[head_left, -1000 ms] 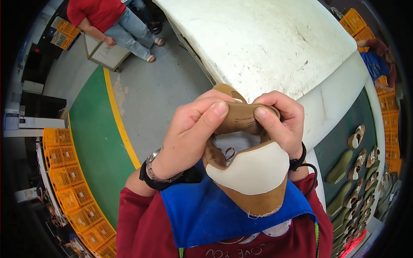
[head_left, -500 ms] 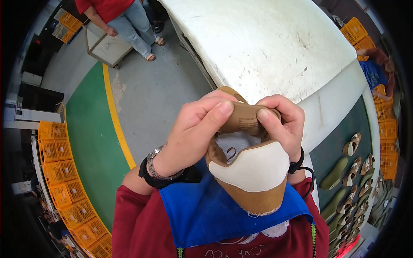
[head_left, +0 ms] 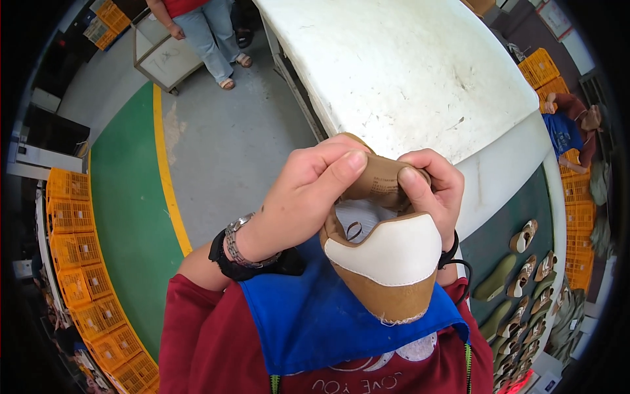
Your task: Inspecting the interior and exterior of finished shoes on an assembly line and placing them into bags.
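A shoe upper (head_left: 390,251) in white and tan hangs in front of my chest, frayed threads along its lower edge. My left hand (head_left: 307,190) is closed on the left side of its brown lining strip (head_left: 371,182), thumb on top. On the strip's other end my right hand (head_left: 434,187) is pinched, thumb pressing the inner face, which bears small print. A thin dark loop shows inside the opening against pale ribbed material. The fingertips behind the strip are hidden.
A scuffed white tabletop (head_left: 407,72) lies ahead. On the right, a dark green surface carries several sandals (head_left: 523,238) and green shoe lasts (head_left: 495,279). Orange crates (head_left: 72,249) line the left. One person (head_left: 210,33) stands beyond a cart (head_left: 167,62); another (head_left: 567,128) is at far right.
Both hands keep their grip on the shoe upper, which has shifted slightly. The surroundings have moved a little in view; the person at far right shows more fully.
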